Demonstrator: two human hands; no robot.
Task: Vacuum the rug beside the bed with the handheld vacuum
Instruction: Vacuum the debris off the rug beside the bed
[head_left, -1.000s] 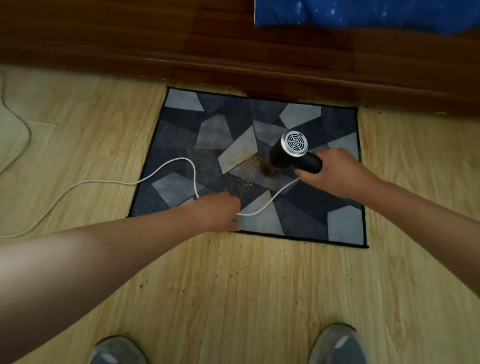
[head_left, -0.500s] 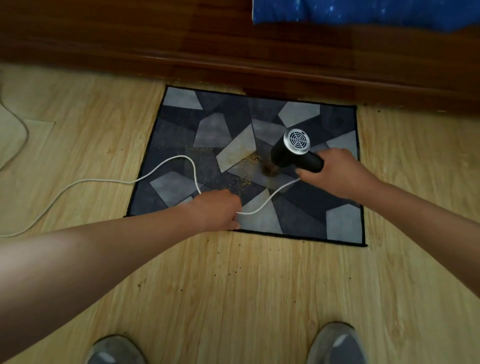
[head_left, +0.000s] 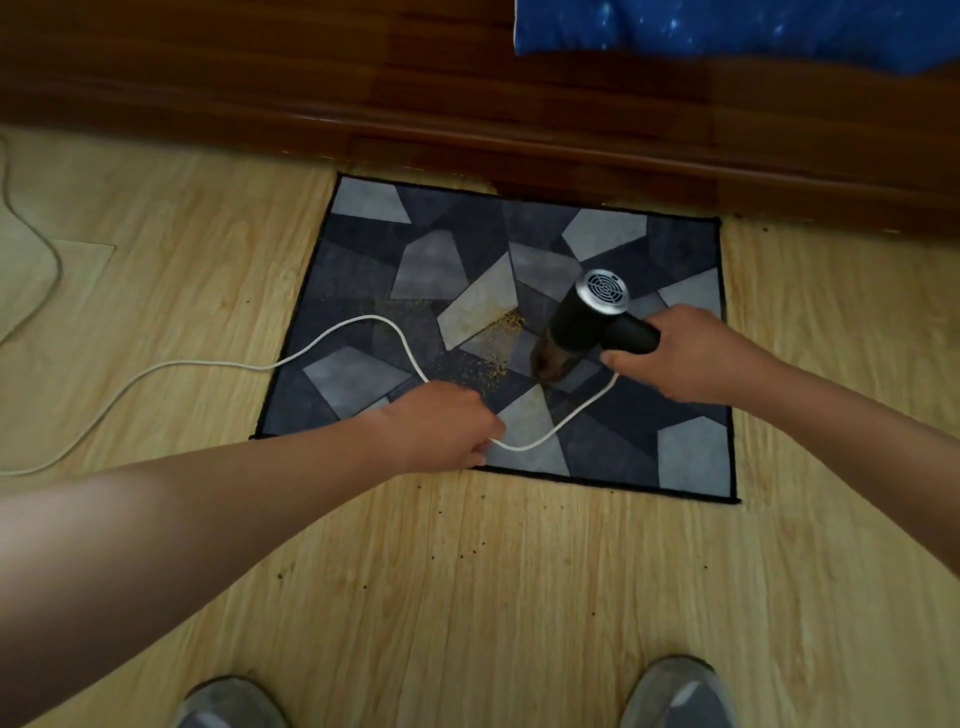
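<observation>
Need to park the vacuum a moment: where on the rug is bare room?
Free: the far strip of the rug along the bed frame, and its near right corner below the right hand. Crowded: the middle, holding crumbs, cord, vacuum and left hand.

We identify the rug by its angular patchwork of light grey, mid grey and dark navy, bound by a black edge. Golden-yellow crumbs speckle its centre. The handheld vacuum is black with a silver grilled end cap; its cord is white. The floor shows pale yellow wood grain. The bed frame is dark reddish-brown, the bedding blue with white flecks, the shoes grey.
</observation>
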